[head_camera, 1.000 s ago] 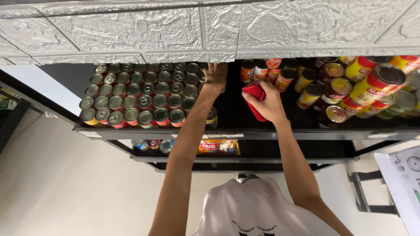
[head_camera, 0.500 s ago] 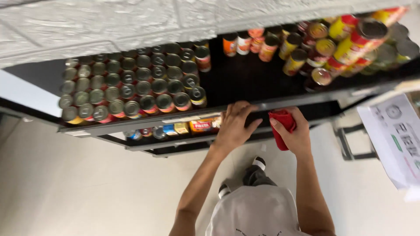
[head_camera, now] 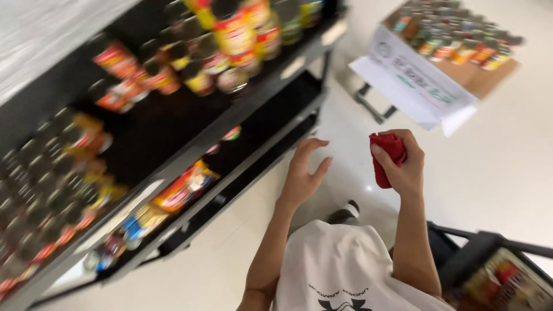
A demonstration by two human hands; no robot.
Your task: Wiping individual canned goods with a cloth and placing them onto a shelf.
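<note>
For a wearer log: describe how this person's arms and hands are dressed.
Both arms are bare from elbow to fingertips: no sleeves showing, no gloves, no watch, rings or bands on the left hand or right hand. A white shirt with a dark printed mark covers the torso.

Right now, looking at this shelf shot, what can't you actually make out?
- Cans on the black shelf, head view: motion blur smears labels and count.
- Red cloth: partly hidden by the right hand.
- Cart, bottom right: cut off by the edge.
- Far table's cans: too small and blurred.
- Left hand: empty.
</note>
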